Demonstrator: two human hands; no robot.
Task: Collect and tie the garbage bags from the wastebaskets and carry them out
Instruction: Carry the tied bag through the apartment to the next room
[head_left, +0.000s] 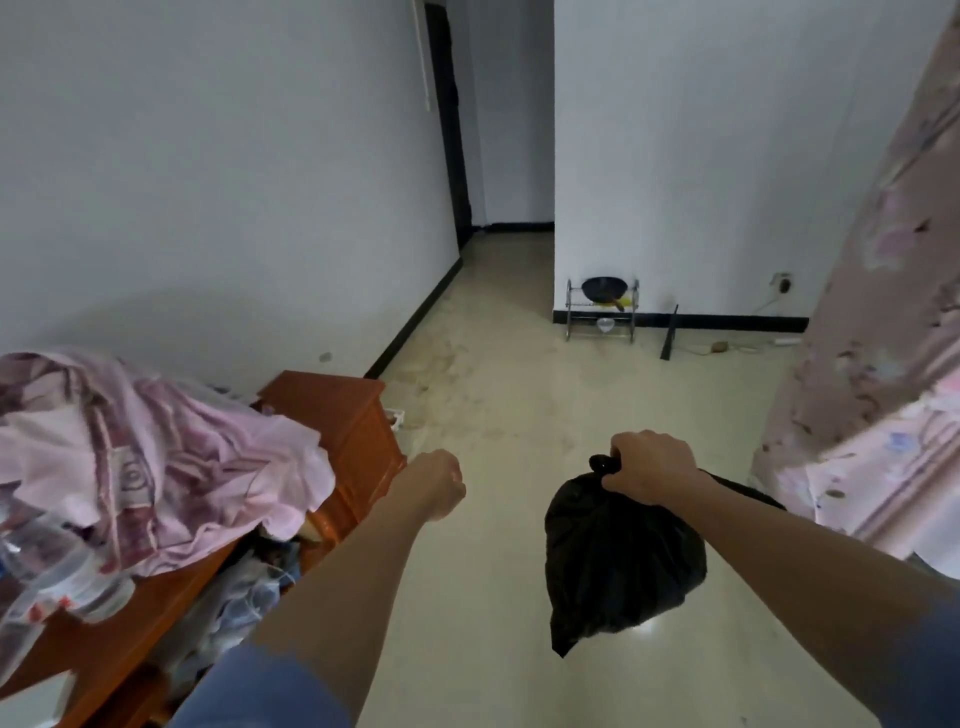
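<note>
A full black garbage bag (621, 566) hangs above the pale floor, right of centre. My right hand (652, 467) grips its knotted neck from above, and the knot sticks out to the left of my fist. My left hand (434, 480) is held out at about the same height, fingers curled into a loose fist with nothing in it. It hovers just right of an orange wooden cabinet. No wastebasket is in sight.
The orange wooden cabinet (337, 431) at left is piled with pink cloth (156, 457) and plastic bottles. A pink floral curtain (883, 322) hangs at right. A metal rack with a black pan (602, 306) stands against the far wall. A hallway (511, 249) opens straight ahead.
</note>
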